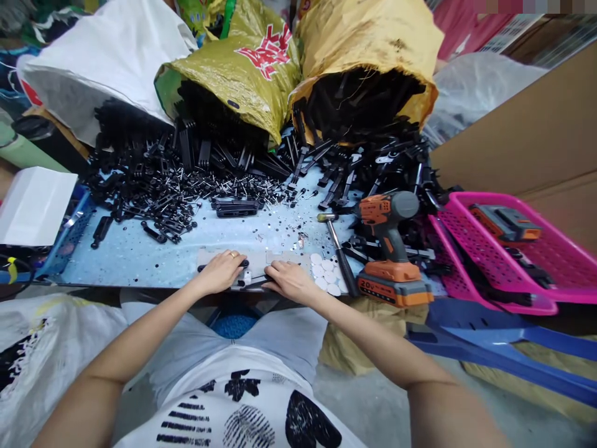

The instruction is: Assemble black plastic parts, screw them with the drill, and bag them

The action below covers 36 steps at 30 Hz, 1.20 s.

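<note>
At the table's front edge my left hand (221, 272) is closed over a black plastic part (244, 264), whose dark ends stick out on both sides of the fingers. A ring shows on one finger. Just to the right, my right hand (291, 281) has its fingers bent together on a slim black bar (257, 284); the fingertips partly hide it. Between the hands lies a small silvery-white fitting (246, 275), close to the bar. Whether the two black pieces are joined, I cannot tell.
White round stickers (325, 274) lie right of my right hand, then a hammer (342, 256) and an orange cordless drill (389, 246). Pink baskets (497, 249) stand far right. Loose screws (242, 186) and black parts spread before three open sacks (261, 68).
</note>
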Motion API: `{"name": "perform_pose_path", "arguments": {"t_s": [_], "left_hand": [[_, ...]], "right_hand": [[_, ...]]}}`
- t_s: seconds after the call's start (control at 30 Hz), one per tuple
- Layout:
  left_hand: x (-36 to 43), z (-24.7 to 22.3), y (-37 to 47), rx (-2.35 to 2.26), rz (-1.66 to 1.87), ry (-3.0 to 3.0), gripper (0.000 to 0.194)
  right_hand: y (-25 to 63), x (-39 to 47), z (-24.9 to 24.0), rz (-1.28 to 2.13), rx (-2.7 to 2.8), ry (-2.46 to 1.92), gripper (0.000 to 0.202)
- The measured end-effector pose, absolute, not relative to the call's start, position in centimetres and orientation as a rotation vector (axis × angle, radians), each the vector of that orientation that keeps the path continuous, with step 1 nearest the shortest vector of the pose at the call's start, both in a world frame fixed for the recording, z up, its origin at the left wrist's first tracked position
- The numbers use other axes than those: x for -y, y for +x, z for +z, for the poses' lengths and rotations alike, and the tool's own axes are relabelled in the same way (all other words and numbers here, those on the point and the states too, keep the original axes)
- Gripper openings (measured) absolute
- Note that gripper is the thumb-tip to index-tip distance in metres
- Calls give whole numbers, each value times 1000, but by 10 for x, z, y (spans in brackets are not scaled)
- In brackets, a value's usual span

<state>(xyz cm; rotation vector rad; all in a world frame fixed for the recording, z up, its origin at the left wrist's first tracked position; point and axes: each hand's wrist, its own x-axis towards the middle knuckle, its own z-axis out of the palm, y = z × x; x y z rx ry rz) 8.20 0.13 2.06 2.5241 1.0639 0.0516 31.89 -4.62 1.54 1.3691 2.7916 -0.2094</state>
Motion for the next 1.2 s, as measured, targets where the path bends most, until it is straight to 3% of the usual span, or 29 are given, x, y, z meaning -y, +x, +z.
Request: {"name": "perform_pose_path", "arguments": {"t_s": [0.1, 0.27, 0.43, 0.7, 1.2], "left_hand": [[3, 23, 83, -1074, 53, 2556, 36], [9, 21, 81, -1119, 149, 2567, 67], [8, 16, 74, -1196, 282, 2544, 63], [5, 26, 71, -1149, 271, 2459, 73], [2, 26, 66, -1160, 375, 2426, 70]], "right_hand": [[315, 46, 11, -155, -2797, 1432, 36], [309, 52, 20, -1, -2866, 1494, 34], [302, 54, 39, 192, -2950, 1487, 27], [301, 47, 52, 92, -3017, 1343, 33], [296, 41, 56, 217, -3044, 1313, 34]]}}
